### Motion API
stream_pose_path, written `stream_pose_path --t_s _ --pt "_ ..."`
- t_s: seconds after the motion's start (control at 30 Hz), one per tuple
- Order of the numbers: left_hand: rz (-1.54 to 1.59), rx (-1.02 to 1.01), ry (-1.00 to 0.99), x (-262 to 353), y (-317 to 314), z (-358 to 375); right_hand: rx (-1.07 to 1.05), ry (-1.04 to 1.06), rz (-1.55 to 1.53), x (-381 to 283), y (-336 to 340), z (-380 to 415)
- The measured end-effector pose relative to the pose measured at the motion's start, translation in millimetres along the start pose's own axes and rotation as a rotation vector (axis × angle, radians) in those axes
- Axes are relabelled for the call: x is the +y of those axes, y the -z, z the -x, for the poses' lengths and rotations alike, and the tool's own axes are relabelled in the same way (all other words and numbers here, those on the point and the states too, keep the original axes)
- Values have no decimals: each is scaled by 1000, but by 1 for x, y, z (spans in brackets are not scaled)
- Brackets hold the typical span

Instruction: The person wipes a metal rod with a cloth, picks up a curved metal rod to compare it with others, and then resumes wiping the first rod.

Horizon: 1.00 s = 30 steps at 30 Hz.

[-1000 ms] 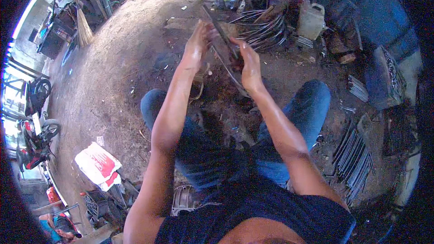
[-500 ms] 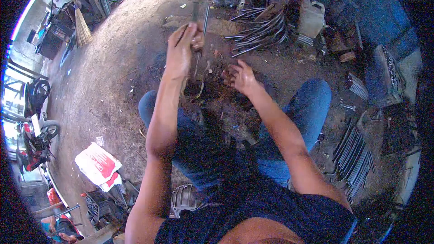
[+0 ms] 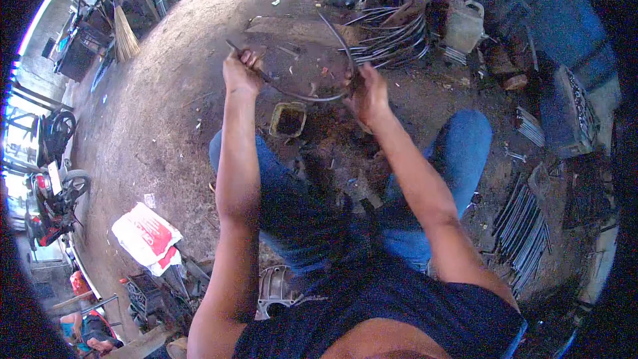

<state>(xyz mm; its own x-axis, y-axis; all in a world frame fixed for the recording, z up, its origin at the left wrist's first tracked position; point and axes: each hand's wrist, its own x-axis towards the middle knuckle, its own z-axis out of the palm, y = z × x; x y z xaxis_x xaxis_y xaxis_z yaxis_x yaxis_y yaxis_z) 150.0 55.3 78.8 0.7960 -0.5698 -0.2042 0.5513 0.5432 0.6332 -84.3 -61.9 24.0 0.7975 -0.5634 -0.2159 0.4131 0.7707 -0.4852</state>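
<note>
While a dark curved rod (image 3: 309, 98) is held just beyond a small square tub (image 3: 275, 121), its left part is gripped by the left hand (image 3: 242, 74), with fingers curled closed. The bend is grasped by the half-closed right hand (image 3: 367, 96), beyond the tub and to its right. Farther beyond the tub, also rightward, a heap of bent rods (image 3: 399, 43) is piled. Well right of the tub and nearer the viewer, straight rods (image 3: 520, 236) are laid on the floor (image 3: 173, 106).
</note>
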Motion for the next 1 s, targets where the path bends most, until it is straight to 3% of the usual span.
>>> stream_pose_path --t_s 0.13,0.3,0.37,0.63,0.7,0.8,1.0 --pt "25 121 100 -17 19 -16 52 145 51 -22 -40 18" --pt "62 -34 75 -20 9 -9 -209 273 99 -37 -66 40" --pt "-7 47 11 -23 3 -6 -234 281 129 -37 -73 47" --pt "108 -19 35 -31 6 -10 -253 392 233 -30 -77 53" --pt "172 -62 50 -30 -3 -3 -86 696 458 -17 -59 44" --pt "57 1 -27 -30 -17 7 11 628 379 -11 -46 42" --pt "76 5 16 -39 -21 5 45 539 284 -23 -42 39"
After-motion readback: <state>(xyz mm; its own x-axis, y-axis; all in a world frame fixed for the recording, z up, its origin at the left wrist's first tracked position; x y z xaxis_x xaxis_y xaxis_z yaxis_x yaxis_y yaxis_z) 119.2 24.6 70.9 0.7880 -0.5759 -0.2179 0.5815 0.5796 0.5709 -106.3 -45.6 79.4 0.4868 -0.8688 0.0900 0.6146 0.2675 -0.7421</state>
